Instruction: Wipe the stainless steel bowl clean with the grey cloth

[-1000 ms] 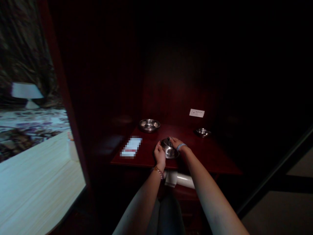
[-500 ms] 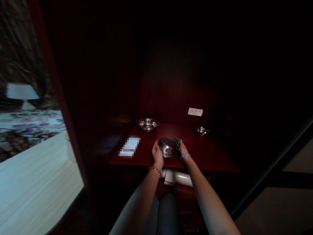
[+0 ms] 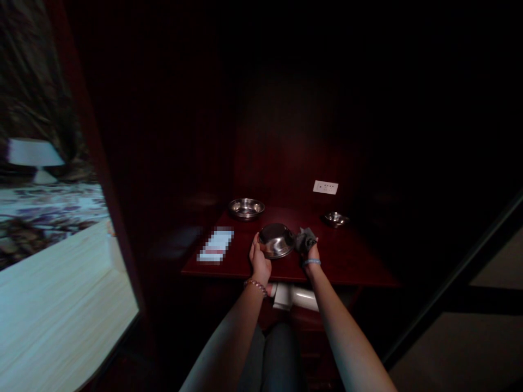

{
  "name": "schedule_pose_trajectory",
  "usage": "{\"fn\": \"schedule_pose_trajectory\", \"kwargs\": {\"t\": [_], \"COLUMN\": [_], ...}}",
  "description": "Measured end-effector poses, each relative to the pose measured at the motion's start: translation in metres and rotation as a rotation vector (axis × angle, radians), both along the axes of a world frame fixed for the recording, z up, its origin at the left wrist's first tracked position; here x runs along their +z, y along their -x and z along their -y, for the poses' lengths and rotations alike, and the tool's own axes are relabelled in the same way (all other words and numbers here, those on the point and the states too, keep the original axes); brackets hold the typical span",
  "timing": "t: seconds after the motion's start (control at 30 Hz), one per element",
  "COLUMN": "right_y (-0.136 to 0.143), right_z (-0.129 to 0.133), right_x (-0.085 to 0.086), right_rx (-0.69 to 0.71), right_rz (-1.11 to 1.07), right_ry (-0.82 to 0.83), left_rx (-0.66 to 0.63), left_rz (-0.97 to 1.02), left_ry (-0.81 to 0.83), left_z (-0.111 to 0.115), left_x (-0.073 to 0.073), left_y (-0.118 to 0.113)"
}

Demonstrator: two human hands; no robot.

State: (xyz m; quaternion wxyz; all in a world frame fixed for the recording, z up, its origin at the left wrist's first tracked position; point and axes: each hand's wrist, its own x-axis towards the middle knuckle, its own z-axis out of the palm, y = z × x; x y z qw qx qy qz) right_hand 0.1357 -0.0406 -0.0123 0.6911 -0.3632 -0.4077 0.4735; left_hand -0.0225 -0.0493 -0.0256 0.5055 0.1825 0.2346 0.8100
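Bowl (image 3: 277, 240) of shiny silver metal, round and bottom up, is at the near middle of a dark red wooden desk (image 3: 351, 264), tilted a little; whether its rim meets the desktop I can't tell from here. Taking 12 o'clock as away from the person, the left hand (image 3: 260, 261) grips that rim at about 8 o'clock, presumably to steady it and leave the curved outside free. At 3 o'clock, just beside it, the right hand (image 3: 312, 253) is closed around a crumpled dark grey cloth (image 3: 306, 239), bunched perhaps to make a pad; I can't make out whether cloth and metal touch.

2 other vessels stand open side up, farther back, probably for elbow room: a wide, shallow silver metal dish (image 3: 246, 209) at 11 o'clock and a smaller silver metal bowl (image 3: 336, 219) at 2 o'clock. A white rectangular wall socket (image 3: 326, 187) is at 1 o'clock. At 9 o'clock a pale, flat, blurred-out rectangle (image 3: 216, 245) lies near the left hand, the closest obstacle on that side. Below the desk edge, at 5 o'clock, a glossy white cylinder (image 3: 305, 298) shows.
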Motion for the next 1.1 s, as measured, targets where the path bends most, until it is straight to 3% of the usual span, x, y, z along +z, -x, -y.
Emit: {"fn": "schedule_pose_trajectory", "kwargs": {"t": [0.1,0.2,0.5,0.73,0.9,1.1], "right_y": [0.006,0.013,0.016,0.013,0.008,0.008], "right_z": [0.005,0.012,0.029,0.031,0.033,0.036], "right_x": [-0.002,-0.003,0.005,0.006,0.005,0.008], "right_rx": [-0.01,0.117,0.42,0.427,0.553,0.608], "right_rz": [-0.09,-0.074,-0.184,-0.302,-0.484,-0.494], "right_ry": [0.178,0.286,0.185,0.172,0.155,0.145], "left_rx": [0.001,0.011,0.08,0.043,0.022,0.022], "left_rz": [-0.046,-0.109,-0.194,-0.073,0.052,0.037], "left_ry": [-0.029,-0.044,-0.086,-0.063,-0.043,-0.045], "left_z": [0.0,0.001,0.004,0.003,0.003,0.005], "left_x": [0.0,0.001,0.003,0.002,0.003,0.006], "left_y": [0.0,-0.001,-0.005,-0.005,-0.005,-0.005]}}
